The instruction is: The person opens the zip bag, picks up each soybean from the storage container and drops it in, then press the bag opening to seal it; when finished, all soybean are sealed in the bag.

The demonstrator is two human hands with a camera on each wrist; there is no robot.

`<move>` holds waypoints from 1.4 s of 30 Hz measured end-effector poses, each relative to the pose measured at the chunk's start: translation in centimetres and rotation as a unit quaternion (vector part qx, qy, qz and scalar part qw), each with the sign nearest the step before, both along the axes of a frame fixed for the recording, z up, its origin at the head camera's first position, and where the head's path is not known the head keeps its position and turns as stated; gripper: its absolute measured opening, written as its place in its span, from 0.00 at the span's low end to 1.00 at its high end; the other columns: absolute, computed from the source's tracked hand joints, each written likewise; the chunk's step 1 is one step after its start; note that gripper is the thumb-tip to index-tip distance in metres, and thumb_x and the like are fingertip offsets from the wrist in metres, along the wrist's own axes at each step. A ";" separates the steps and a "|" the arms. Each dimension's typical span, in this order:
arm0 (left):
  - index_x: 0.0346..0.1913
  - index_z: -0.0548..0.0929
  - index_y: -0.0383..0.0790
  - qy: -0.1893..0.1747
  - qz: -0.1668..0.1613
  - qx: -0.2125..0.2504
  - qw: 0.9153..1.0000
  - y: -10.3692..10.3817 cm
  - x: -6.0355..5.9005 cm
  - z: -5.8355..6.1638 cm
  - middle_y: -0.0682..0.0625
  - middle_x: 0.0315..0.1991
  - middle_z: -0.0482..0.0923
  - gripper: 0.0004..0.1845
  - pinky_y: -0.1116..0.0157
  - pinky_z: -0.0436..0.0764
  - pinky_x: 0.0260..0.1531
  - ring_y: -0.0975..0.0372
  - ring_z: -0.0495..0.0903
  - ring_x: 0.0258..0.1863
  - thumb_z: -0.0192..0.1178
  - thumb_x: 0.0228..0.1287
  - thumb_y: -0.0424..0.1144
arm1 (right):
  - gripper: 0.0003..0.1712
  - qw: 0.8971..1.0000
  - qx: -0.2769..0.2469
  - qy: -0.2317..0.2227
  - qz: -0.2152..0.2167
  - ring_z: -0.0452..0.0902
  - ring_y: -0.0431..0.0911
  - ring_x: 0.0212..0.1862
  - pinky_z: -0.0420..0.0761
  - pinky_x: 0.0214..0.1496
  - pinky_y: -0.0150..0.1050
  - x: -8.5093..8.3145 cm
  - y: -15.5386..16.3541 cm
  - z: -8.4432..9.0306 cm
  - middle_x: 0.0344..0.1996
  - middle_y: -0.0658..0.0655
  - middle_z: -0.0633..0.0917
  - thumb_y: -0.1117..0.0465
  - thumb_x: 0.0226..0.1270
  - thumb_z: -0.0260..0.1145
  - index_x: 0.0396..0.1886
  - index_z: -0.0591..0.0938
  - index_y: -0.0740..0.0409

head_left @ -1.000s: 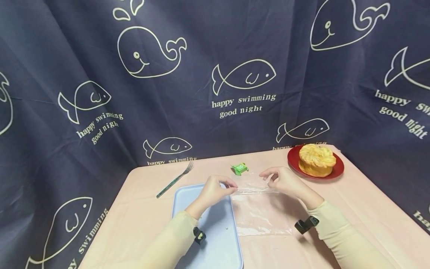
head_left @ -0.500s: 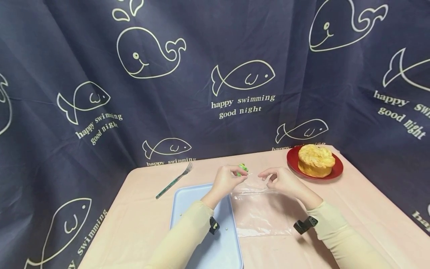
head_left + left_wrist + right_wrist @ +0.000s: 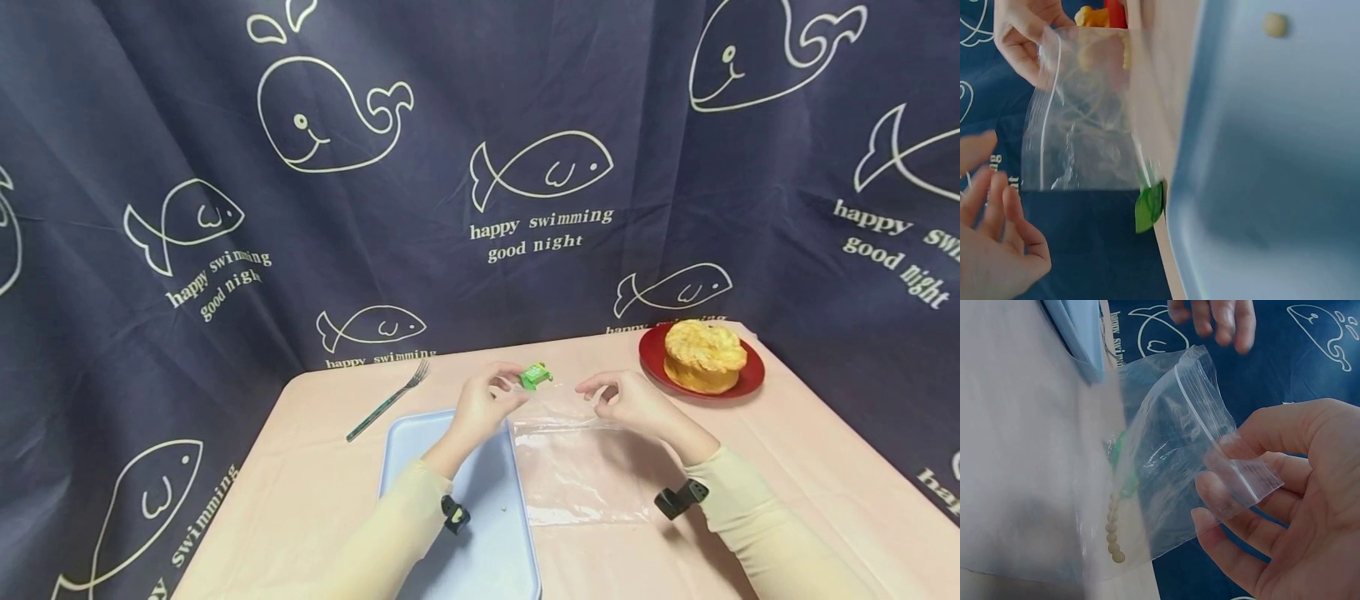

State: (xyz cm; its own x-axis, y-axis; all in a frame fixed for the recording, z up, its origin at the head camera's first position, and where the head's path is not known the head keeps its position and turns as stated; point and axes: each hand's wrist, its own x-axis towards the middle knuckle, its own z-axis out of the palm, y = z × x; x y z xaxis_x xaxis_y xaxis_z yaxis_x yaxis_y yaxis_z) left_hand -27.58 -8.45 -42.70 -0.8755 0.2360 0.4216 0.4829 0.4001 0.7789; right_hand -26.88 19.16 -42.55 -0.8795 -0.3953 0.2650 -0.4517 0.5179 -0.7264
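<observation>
Clear zip bag (image 3: pixel 573 467) flat on pink table (image 3: pixel 787 467), just right of blue tray (image 3: pixel 480 533); far edge w/ zip strip lifted. Right hand (image 3: pixel 626 398) pinches right corner of bag mouth, thumb + fingers curled on it. Left hand (image 3: pixel 480 406) near mouth's left end, fingers relaxed, gripping nothing, close to green wrapper (image 3: pixel 535 376). Risk, prob.: one-corner hold lets mouth sag, beads (image 3: pixel 1114 534) inside roll out.

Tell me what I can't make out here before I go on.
- Plastic bag contents: right wrist view shows small beads near it; inside or behind, unclear.
- Left hand: cut off by the left wrist frame edge.
- Green item: too small in the head view to identify.
- Right hand grip on the bag corner: thumb hidden.
</observation>
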 end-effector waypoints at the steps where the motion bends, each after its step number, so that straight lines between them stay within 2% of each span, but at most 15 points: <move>1: 0.52 0.85 0.41 -0.003 0.006 0.001 1.000 -0.6 0.3 0.1 0.49 0.40 0.83 0.20 0.63 0.80 0.39 0.55 0.82 0.41 0.76 0.56 0.32 | 0.21 1.000 0.001 -0.001 -0.001 0.81 0.49 0.35 0.81 0.35 0.35 0.0 0.0 0.1 0.36 0.59 0.87 0.77 0.53 0.59 0.48 0.87 0.67; 4: 0.48 0.85 0.37 -0.021 -0.008 -0.026 0.999 -2.5 1.0 0.1 0.49 0.36 0.82 0.17 0.59 0.82 0.40 0.60 0.81 0.36 0.75 0.55 0.29 | 0.22 1.000 0.004 0.002 -0.003 0.81 0.48 0.35 0.81 0.36 0.35 -0.2 0.1 0.3 0.35 0.56 0.87 0.76 0.53 0.59 0.48 0.87 0.66; 6: 0.44 0.86 0.36 -0.057 -0.046 -0.070 0.995 -3.7 1.5 0.0 0.52 0.32 0.82 0.14 0.62 0.82 0.38 0.64 0.80 0.33 0.75 0.54 0.29 | 0.22 1.000 0.005 0.003 -0.001 0.81 0.47 0.35 0.81 0.36 0.35 -0.3 0.1 0.4 0.35 0.54 0.87 0.76 0.53 0.60 0.48 0.87 0.66; 9: 0.40 0.89 0.36 -0.119 -0.120 -0.143 0.975 -5.1 2.4 -0.6 0.56 0.27 0.83 0.10 0.66 0.81 0.34 0.66 0.81 0.28 0.76 0.54 0.30 | 0.22 1.000 0.002 0.004 0.002 0.81 0.47 0.35 0.81 0.36 0.35 -0.4 0.2 0.5 0.35 0.54 0.87 0.76 0.53 0.60 0.48 0.87 0.66; 11: 0.38 0.89 0.37 -0.155 -0.157 -0.170 0.961 -5.7 3.0 -1.4 0.57 0.25 0.84 0.09 0.68 0.80 0.31 0.67 0.82 0.25 0.77 0.53 0.29 | 0.22 1.000 0.001 0.005 0.004 0.81 0.47 0.35 0.81 0.36 0.35 -0.4 0.2 0.5 0.35 0.54 0.87 0.76 0.53 0.60 0.48 0.87 0.65; 14: 0.35 0.89 0.39 -0.184 -0.183 -0.194 0.946 -5.9 3.8 -2.5 0.57 0.23 0.84 0.09 0.70 0.80 0.30 0.67 0.82 0.23 0.78 0.51 0.29 | 0.22 1.000 0.003 0.009 0.004 0.81 0.47 0.34 0.81 0.36 0.35 -0.5 0.3 0.4 0.35 0.54 0.87 0.76 0.52 0.60 0.47 0.88 0.65; 17: 0.32 0.90 0.42 -0.188 -0.188 -0.211 0.940 -5.5 4.2 -3.4 0.59 0.21 0.83 0.09 0.72 0.78 0.28 0.69 0.81 0.22 0.79 0.49 0.29 | 0.22 1.000 0.004 0.007 0.003 0.81 0.47 0.35 0.81 0.36 0.35 -0.5 0.4 0.4 0.35 0.54 0.87 0.76 0.53 0.60 0.48 0.87 0.66; 21: 0.30 0.90 0.42 -0.176 -0.194 -0.222 0.939 -5.0 4.6 -3.9 0.61 0.20 0.82 0.08 0.73 0.77 0.28 0.71 0.79 0.21 0.79 0.48 0.30 | 0.21 1.000 0.008 0.005 0.002 0.81 0.48 0.35 0.81 0.36 0.35 -0.4 0.4 0.3 0.35 0.53 0.87 0.75 0.54 0.60 0.48 0.87 0.66; 28: 0.26 0.89 0.41 -0.153 -0.206 -0.233 0.938 -4.2 5.0 -3.5 0.61 0.20 0.83 0.08 0.74 0.79 0.29 0.74 0.79 0.21 0.78 0.50 0.27 | 0.21 1.000 0.009 0.006 0.000 0.81 0.48 0.35 0.80 0.36 0.35 -0.4 0.5 0.2 0.35 0.54 0.87 0.75 0.54 0.60 0.48 0.87 0.66; 33: 0.26 0.89 0.42 -0.150 -0.206 -0.233 0.938 -4.3 4.8 -3.7 0.62 0.21 0.83 0.07 0.74 0.80 0.29 0.73 0.79 0.22 0.77 0.52 0.28 | 0.21 1.000 0.002 0.005 0.002 0.81 0.48 0.35 0.81 0.36 0.35 -0.2 0.5 0.0 0.35 0.55 0.87 0.76 0.53 0.60 0.48 0.87 0.66; 37: 0.27 0.90 0.43 -0.146 -0.201 -0.211 0.945 -4.8 4.2 -3.6 0.63 0.22 0.84 0.07 0.72 0.81 0.28 0.72 0.81 0.22 0.75 0.54 0.27 | 0.22 1.000 0.002 0.002 0.001 0.81 0.49 0.35 0.80 0.36 0.35 -0.1 0.5 0.0 0.36 0.58 0.87 0.76 0.53 0.59 0.48 0.87 0.67; 42: 0.30 0.90 0.42 -0.101 -0.174 -0.174 0.964 -4.5 3.1 -1.7 0.59 0.26 0.86 0.05 0.69 0.80 0.30 0.70 0.81 0.26 0.74 0.57 0.29 | 0.22 1.000 0.007 0.007 0.002 0.81 0.48 0.34 0.80 0.35 0.35 0.0 0.4 -0.1 0.36 0.58 0.87 0.75 0.53 0.60 0.47 0.88 0.65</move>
State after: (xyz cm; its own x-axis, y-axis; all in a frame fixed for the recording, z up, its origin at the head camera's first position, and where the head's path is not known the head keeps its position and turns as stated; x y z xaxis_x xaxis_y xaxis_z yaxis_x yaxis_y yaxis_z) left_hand -24.51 -12.94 -44.41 -0.7739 0.6263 0.0938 0.4880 0.4954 0.7186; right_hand -26.91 19.56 -42.60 -0.8744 -0.4024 0.2712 -0.4634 0.5262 -0.7130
